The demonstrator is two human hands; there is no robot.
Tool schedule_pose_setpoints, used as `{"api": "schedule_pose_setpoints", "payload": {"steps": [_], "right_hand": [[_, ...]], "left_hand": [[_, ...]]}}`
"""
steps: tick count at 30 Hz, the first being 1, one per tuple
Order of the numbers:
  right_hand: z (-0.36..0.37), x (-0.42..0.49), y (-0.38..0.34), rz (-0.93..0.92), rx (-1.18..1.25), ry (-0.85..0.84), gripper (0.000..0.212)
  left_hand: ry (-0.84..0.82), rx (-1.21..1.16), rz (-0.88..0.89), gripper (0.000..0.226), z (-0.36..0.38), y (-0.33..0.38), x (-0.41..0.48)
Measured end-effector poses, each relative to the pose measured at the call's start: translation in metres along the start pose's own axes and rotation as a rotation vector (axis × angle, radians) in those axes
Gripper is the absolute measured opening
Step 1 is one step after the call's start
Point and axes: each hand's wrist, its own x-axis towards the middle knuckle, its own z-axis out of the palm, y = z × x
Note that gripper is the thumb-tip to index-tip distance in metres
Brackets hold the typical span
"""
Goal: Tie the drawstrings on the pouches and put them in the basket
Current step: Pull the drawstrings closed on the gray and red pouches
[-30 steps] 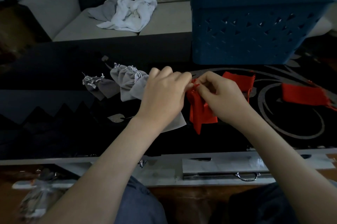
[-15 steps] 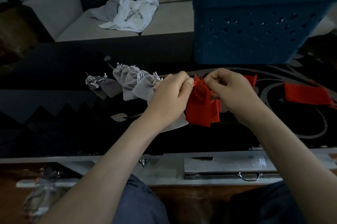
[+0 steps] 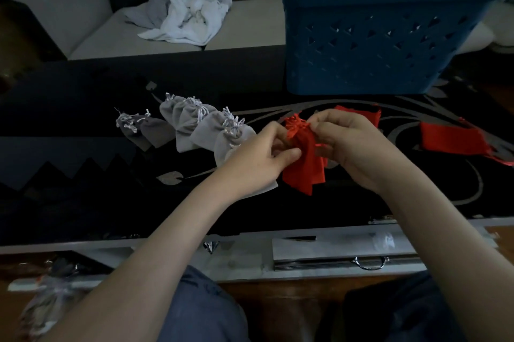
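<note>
A red pouch [image 3: 304,166] hangs between my hands above the black table, its mouth gathered tight at the top. My left hand [image 3: 258,158] pinches its drawstring on the left side. My right hand [image 3: 353,144] pinches the drawstring on the right. Several grey pouches [image 3: 194,124] with tied white strings lie in a row to the left. Another red pouch [image 3: 456,138] lies flat at the right, and one more red pouch [image 3: 358,112] peeks out behind my right hand. The blue basket [image 3: 370,44] stands at the back right.
The black glass table [image 3: 83,174] has a silver pattern on the right. Behind it is a light sofa [image 3: 83,21] with crumpled white and grey cloth [image 3: 186,16]. A metal drawer handle [image 3: 370,262] shows under the table's front edge.
The red pouch has risen and its mouth is now drawn together. My hands have moved slightly apart, each pulling a string end sideways.
</note>
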Motion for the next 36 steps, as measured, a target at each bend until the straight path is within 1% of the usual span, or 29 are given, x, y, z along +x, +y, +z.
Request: {"api": "schedule_pose_setpoints", "payload": {"steps": [3, 5, 6, 9, 11, 14, 16, 17, 19, 21, 22, 24, 27, 29, 31, 33, 34, 36], "right_hand": [[0.001, -0.001, 0.0, 0.047, -0.124, -0.04, 0.021], [-0.001, -0.002, 0.001, 0.066, -0.213, -0.046, 0.017], [-0.002, -0.003, 0.001, 0.064, -0.266, -0.058, 0.018], [-0.008, -0.002, 0.011, -0.027, -0.636, -0.072, 0.048], [-0.009, 0.002, 0.017, -0.052, -0.747, -0.049, 0.058], [-0.011, 0.006, 0.025, -0.076, -0.837, -0.004, 0.063], [-0.013, 0.007, 0.027, -0.098, -0.891, 0.001, 0.067], [-0.012, 0.007, 0.03, -0.113, -0.927, -0.013, 0.069], [-0.012, 0.007, 0.03, -0.122, -1.05, -0.048, 0.073], [-0.015, 0.007, 0.025, -0.12, -1.116, -0.032, 0.069], [-0.017, 0.009, 0.022, -0.126, -1.11, 0.007, 0.064], [-0.029, 0.014, 0.02, -0.119, -1.09, 0.151, 0.055], [-0.049, 0.022, 0.027, -0.033, -1.117, 0.388, 0.051], [-0.059, 0.024, 0.032, 0.036, -1.139, 0.48, 0.05], [-0.065, 0.026, 0.037, 0.07, -1.219, 0.476, 0.047], [-0.069, 0.028, 0.042, 0.078, -1.337, 0.423, 0.036], [-0.07, 0.028, 0.044, 0.087, -1.366, 0.408, 0.03], [-0.072, 0.028, 0.044, 0.107, -1.368, 0.404, 0.025]], "left_hand": [[0.108, 0.113, -0.068, 0.027, 0.002, -0.001, 0.003], [0.175, 0.169, -0.112, 0.029, 0.003, -0.002, 0.003], [0.187, 0.186, -0.136, 0.03, 0.003, -0.002, 0.003], [0.168, 0.287, -0.169, 0.039, 0.007, -0.004, 0.004], [0.11, 0.352, -0.167, 0.045, 0.009, -0.003, 0.007], [0.044, 0.456, -0.155, 0.053, 0.008, 0.001, 0.012], [0.071, 0.544, -0.106, 0.058, 0.007, 0.001, 0.017], [0.103, 0.576, -0.073, 0.056, 0.008, 0.001, 0.019], [0.2, 0.563, 0.0, 0.043, 0.013, 0.003, 0.021], [0.271, 0.523, 0.058, 0.031, 0.019, 0.008, 0.024], [0.294, 0.507, 0.076, 0.027, 0.023, 0.01, 0.025], [0.313, 0.477, 0.108, 0.021, 0.03, 0.014, 0.028], [0.277, 0.467, 0.134, 0.018, 0.039, 0.016, 0.032], [0.26, 0.463, 0.144, 0.018, 0.043, 0.017, 0.033], [0.256, 0.449, 0.161, 0.018, 0.045, 0.017, 0.034], [0.25, 0.444, 0.18, 0.018, 0.047, 0.018, 0.033], [0.249, 0.45, 0.194, 0.018, 0.049, 0.018, 0.034], [0.261, 0.464, 0.226, 0.018, 0.051, 0.017, 0.034]]}}
